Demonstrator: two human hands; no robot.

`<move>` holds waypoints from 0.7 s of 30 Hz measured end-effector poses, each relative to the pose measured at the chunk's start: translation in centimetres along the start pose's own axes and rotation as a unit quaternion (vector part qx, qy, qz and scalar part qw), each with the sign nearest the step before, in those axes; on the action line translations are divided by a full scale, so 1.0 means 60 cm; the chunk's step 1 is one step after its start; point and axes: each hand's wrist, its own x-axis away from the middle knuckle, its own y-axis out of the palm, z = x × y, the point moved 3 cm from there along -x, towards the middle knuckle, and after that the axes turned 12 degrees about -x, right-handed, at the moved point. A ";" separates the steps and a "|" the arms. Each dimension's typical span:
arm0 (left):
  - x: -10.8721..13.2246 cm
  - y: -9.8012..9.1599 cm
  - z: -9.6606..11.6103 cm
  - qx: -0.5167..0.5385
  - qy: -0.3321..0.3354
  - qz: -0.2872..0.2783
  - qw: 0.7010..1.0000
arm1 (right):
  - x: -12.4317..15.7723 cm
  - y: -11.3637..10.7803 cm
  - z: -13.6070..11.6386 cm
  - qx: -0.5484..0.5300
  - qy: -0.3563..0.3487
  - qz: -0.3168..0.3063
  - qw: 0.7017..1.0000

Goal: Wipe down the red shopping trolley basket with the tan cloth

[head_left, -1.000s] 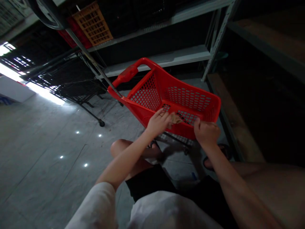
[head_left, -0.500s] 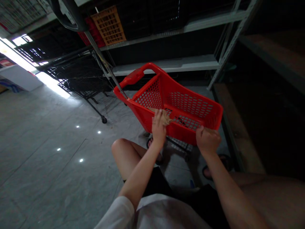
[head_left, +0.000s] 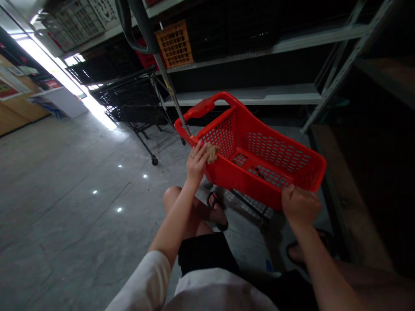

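Grey stone floor (head_left: 65, 194) fills the left, below wall posters (head_left: 6, 88) too small to read. A black wire trolley (head_left: 129, 103) stands behind it, and an orange crate (head_left: 175, 43) sits on the metal shelving (head_left: 253, 97) above. The person's left hand (head_left: 196, 162) is at the near-left corner of the red plastic basket (head_left: 246, 177). Its fingers (head_left: 199, 151) are clenched around a tan cloth (head_left: 213, 152), which is pressed against the rim just below the handle (head_left: 202, 109). The basket's long axis runs from that handle end down to the right. The cloth therefore lies at the left end, touching the left hand and well apart from the right hand (head_left: 300, 205). The right hand is closed over the near rim at the basket's right end. No brand or label shows on the basket.
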 end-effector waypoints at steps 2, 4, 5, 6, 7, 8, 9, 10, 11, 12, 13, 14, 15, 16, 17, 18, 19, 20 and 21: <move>-0.003 -0.012 -0.026 0.013 -0.115 0.073 0.991 | 0.001 0.005 0.003 -0.003 -0.010 0.006 1.000; 0.003 -0.018 -0.030 0.044 -0.229 0.128 0.964 | 0.002 0.004 0.005 -0.006 -0.013 0.002 1.000; 0.006 -0.019 -0.026 0.061 -0.276 0.140 0.949 | 0.001 0.003 0.005 -0.008 -0.012 0.000 1.000; 0.009 -0.019 -0.021 0.075 -0.313 0.140 0.936 | 0.001 0.000 0.005 -0.012 -0.012 -0.003 1.000; 0.011 -0.017 -0.016 0.083 -0.338 0.127 0.929 | 0.000 -0.002 0.005 -0.017 -0.013 -0.005 1.000; 0.010 -0.014 -0.014 0.084 -0.357 0.107 0.924 | 0.000 -0.004 0.004 -0.022 -0.013 -0.008 1.000; 0.009 -0.013 -0.015 0.079 -0.369 0.090 0.922 | 0.000 -0.006 0.003 -0.026 -0.013 -0.010 1.000; 0.007 -0.012 -0.019 0.071 -0.379 0.081 0.919 | 0.000 -0.007 0.003 -0.030 -0.011 -0.013 0.999; 0.004 -0.012 -0.026 0.061 -0.389 0.088 0.915 | 0.000 -0.007 0.003 -0.032 -0.008 -0.015 0.999; 0.001 -0.014 -0.035 0.052 -0.400 0.110 0.909 | 0.001 -0.006 0.004 -0.032 -0.006 -0.016 0.999; -0.003 -0.016 -0.044 0.043 -0.408 0.136 0.902 | 0.001 -0.004 0.004 -0.031 -0.004 -0.015 0.999; -0.008 -0.018 -0.052 0.034 -0.413 0.160 0.896 | 0.002 -0.002 0.005 -0.029 -0.005 -0.012 0.999; -0.015 -0.020 -0.058 0.023 -0.412 0.176 0.894 | 0.004 0.000 0.006 -0.028 -0.006 -0.008 1.000; -0.023 -0.021 -0.059 0.013 -0.405 0.182 0.896 | 0.005 0.001 0.007 -0.027 -0.008 -0.004 1.000; -0.032 -0.020 -0.056 0.004 -0.392 0.177 0.903 | 0.006 0.003 0.008 -0.026 -0.010 0.001 1.000; -0.042 -0.019 -0.048 -0.001 -0.369 0.161 0.915 | 0.007 0.004 0.009 -0.027 -0.010 0.004 1.000; -0.052 -0.017 -0.035 -0.001 -0.338 0.139 0.931 | 0.008 0.005 0.010 -0.028 -0.010 0.004 1.000; -0.061 -0.014 -0.019 0.004 -0.299 0.111 0.948 | 0.009 0.005 0.010 -0.030 -0.009 0.004 1.000; -0.069 -0.011 0.001 0.011 -0.255 0.080 0.964 | 0.009 0.004 0.010 -0.031 -0.009 0.003 0.999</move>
